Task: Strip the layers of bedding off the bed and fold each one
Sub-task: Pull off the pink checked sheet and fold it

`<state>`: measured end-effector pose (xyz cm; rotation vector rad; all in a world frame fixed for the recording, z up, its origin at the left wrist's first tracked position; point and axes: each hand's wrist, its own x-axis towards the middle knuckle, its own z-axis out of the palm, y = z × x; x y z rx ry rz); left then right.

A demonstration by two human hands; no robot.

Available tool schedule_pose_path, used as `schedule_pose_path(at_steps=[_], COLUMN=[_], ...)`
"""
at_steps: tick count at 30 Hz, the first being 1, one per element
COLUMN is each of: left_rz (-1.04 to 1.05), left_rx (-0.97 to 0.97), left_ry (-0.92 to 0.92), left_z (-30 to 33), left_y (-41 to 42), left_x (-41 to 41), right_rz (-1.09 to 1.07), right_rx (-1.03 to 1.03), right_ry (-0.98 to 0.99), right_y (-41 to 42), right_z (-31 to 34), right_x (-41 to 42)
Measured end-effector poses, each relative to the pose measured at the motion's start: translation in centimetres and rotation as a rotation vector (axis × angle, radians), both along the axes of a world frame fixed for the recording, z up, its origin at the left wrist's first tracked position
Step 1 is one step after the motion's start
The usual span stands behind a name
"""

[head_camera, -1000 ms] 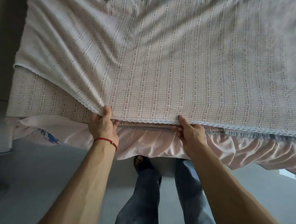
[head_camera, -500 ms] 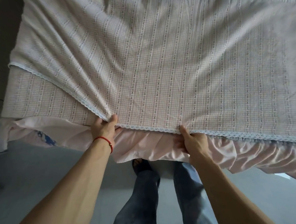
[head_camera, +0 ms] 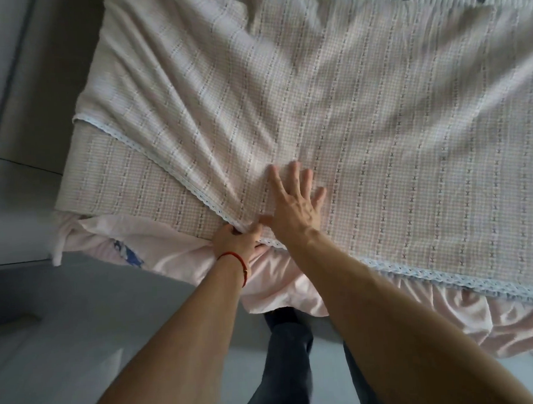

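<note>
while we are leaning over the near edge of the bed (head_camera: 73, 184), our left hand (head_camera: 236, 239) is gripping the checked pink coverlet (head_camera: 364, 141) at its lace-trimmed hem (head_camera: 448, 280), fingers curled and pinching a bunch of the cloth right at the mattress edge. a red string bracelet (head_camera: 236, 262) is sitting on that wrist. our right hand (head_camera: 294, 205) is lying on top of the coverlet just beside the left, fingers straight and spread apart, palm down on the fabric. the coverlet is lying across the top of the bed, its left part pulled up into diagonal folds that are running toward the pinched spot, baring a matching checked layer (head_camera: 128, 181) beneath at the left corner. a pink ruffled bed skirt (head_camera: 496, 319) is hanging below the hem. our dark trousers (head_camera: 286, 361) are showing against the grey floor (head_camera: 64, 320).
</note>
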<state>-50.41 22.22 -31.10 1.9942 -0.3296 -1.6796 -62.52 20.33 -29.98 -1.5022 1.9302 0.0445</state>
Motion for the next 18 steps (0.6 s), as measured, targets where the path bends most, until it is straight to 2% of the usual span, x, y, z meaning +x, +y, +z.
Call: schedule_pose_path(at_steps=[4,7,8,11,14,18], left_rz=[-0.013,-0.235,-0.265,-0.176,-0.141,-0.024], left_rx=[0.079,0.102,0.132,0.178,0.185,0.046], left_ry=[0.036,-0.103,-0.057,0.139,0.139,0.077], left_z=[-0.8,-1.4,-1.1,0.5,2.3,2.9], left_y=[-0.9,-2.0,-2.4,-4.6,-8.5,-16.1], left_x=[0.4,0.9,1.0,2.9,6.9,13.2], right_rz=[0.018,0.022,0.021,0.013,0.028,0.038], right_rx=[0.081,0.11,0.126,0.189,0.199,0.224], right_ry=[0.134,0.185,0.2,0.228,0.282,0.324], right_y=[-1.4,-2.2,-2.6,-3.4,-3.5,-3.7], right_z=[-0.9,-1.0,-1.1,-1.1,-1.3,-1.2], right_x=[0.8,1.2,1.4,2.1,2.3,2.9])
